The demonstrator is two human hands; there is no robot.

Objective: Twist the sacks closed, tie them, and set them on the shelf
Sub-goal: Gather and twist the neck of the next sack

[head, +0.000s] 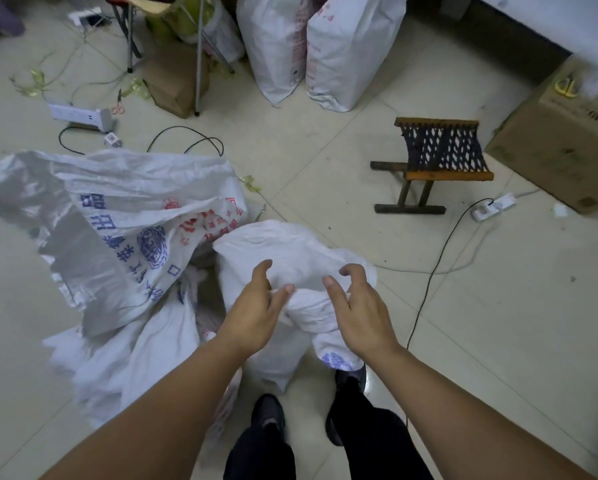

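A white woven sack (290, 251) stands on the floor in front of my feet, its top gathered into a bunch. My left hand (256, 310) and my right hand (359, 306) hover on either side of the bunched neck, fingers loosely curled, holding nothing firmly. The left thumb touches the fabric. A large crumpled sack with blue and red print (128, 220) lies to the left, and more white sacking (134, 355) is heaped below it.
Two filled white sacks (325, 46) lean at the back. A small wooden folding stool (439, 161) stands to the right, with a cardboard box (560, 147) beyond it. Power strips (79, 114) and black cables (439, 258) lie across the tiled floor.
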